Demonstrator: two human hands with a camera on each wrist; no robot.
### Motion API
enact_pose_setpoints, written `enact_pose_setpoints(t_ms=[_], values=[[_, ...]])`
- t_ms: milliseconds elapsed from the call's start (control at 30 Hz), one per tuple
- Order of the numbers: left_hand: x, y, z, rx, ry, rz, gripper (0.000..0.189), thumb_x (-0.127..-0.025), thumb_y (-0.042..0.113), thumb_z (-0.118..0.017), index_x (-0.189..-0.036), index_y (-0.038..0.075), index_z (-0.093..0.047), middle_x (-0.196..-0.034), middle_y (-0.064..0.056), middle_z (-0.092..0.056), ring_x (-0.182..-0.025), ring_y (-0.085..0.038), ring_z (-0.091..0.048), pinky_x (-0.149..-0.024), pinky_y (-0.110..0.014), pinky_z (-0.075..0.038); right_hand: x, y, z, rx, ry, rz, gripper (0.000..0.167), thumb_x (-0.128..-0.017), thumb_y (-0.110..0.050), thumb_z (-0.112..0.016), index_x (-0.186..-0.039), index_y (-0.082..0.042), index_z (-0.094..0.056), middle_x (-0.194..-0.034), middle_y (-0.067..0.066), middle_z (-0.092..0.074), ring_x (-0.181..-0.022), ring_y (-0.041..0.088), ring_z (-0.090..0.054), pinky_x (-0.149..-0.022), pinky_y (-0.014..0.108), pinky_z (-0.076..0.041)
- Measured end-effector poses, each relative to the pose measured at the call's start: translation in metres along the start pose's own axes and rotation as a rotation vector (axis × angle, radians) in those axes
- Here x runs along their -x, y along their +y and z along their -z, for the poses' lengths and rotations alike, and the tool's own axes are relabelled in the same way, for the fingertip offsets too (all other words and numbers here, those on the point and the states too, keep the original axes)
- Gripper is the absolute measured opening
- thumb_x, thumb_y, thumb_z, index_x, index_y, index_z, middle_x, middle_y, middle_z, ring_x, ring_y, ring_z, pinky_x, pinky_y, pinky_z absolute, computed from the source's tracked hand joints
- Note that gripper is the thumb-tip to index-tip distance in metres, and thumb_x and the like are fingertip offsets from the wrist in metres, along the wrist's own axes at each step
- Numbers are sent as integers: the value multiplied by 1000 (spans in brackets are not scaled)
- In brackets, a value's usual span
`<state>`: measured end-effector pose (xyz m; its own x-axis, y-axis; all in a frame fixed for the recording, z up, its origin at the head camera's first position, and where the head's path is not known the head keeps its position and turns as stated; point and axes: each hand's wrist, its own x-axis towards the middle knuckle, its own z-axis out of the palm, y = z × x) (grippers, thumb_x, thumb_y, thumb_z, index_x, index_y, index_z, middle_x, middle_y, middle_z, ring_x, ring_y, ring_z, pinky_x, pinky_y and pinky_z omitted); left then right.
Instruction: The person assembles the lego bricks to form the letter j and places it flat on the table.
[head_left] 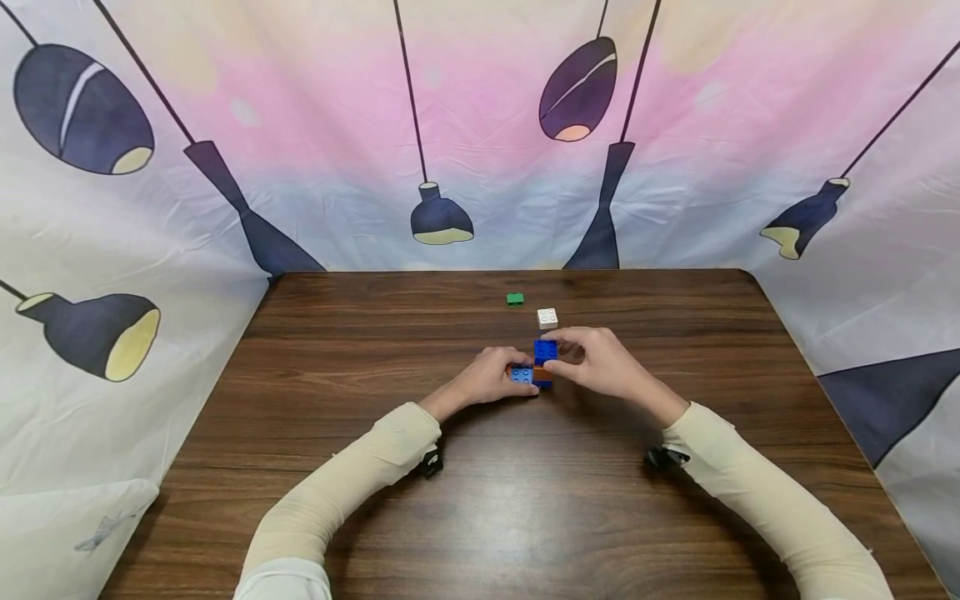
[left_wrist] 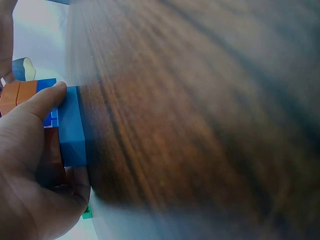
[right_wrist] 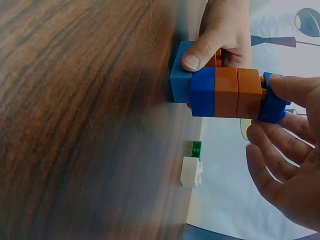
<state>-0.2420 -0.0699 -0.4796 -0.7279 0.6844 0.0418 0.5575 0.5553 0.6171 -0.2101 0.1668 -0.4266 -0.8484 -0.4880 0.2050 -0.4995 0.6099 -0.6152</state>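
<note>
A stack of blocks [right_wrist: 226,92] stands on the table [head_left: 495,517] between my left hand [head_left: 486,377] and right hand [head_left: 600,362]. Behind it lies a loose block [head_left: 547,318], with another block [head_left: 514,299] farther back to its left. A curtain [head_left: 337,167] hangs behind the table.

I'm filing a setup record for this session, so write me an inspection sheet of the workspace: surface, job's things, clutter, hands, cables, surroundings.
Surface: wood-grain table, light glare towards the front.
Job's things: brick stack with a light blue block at its base; dark blue top brick tilted, studs of the orange brick below showing; green brick and white brick loose beyond the stack.
Clutter: nothing seen.
Hands: left hand grips the light blue block; right hand pinches the dark blue top brick.
Cables: nothing seen; the lamp cords are printed.
Surroundings: cloth backdrop with a hanging-lamp print.
</note>
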Motion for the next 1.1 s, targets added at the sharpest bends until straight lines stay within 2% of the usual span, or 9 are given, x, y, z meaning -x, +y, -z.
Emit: enact_pose_setpoints(t_ms=[567, 1100], values=[[-1, 0, 0, 6, -4, 3, 43, -92, 34, -78, -126, 8, -71, -109, -4, -74, -74, -6, -60, -64, -23, -48, -1, 1, 2, -12, -17, 8, 41, -93, -30, -78, -128, -9, -72, -103, 5, -75, -82, 13, -70, -73, 36, -59], [-1, 0, 0, -1, -3, -3, 41, -92, 34, -78, -124, 9, -72, -107, -2, -74, -72, -6, -59, -62, -23, -46, -1, 3, 0, 9, -2, 35, 40, -93, -27, -78, -127, -8, -73, -100, 5, -76, -82, 13, -70, -72, 34, -58]])
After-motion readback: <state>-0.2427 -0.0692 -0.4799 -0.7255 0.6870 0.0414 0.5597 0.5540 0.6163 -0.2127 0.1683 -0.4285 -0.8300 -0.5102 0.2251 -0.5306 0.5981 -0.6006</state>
